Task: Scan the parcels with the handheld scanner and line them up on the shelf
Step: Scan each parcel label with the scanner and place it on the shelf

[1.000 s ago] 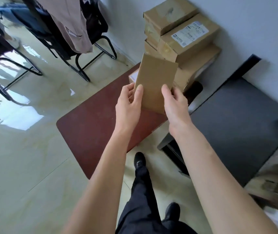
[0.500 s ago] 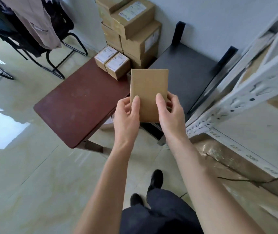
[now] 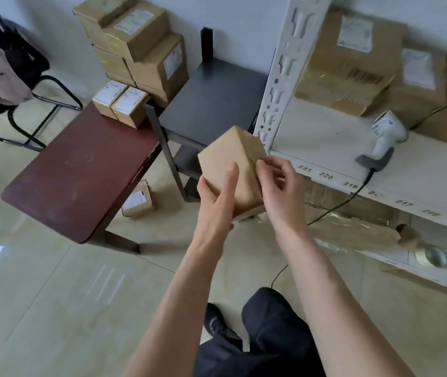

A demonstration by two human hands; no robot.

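Left of the scanner [image 3: 382,137] | box [image 3: 233,170] tilted, gripped by left hand [image 3: 214,202] | right hand [image 3: 279,183] pinches its edge, nearer the scanner | shelf [image 3: 325,142] ahead

Glossy pale tiled floor [image 3: 53,295], grey wall [image 3: 233,12] far; dark red wooden bench [image 3: 81,170] left, black metal chair [image 3: 40,104] beyond, low black table [image 3: 216,99] beside it

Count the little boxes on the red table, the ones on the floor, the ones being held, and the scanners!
Small boxes on the red-brown table: 2
Floor box: 1
Held box, in left hand and right hand: 1
Handheld scanner: 1
Total: 5
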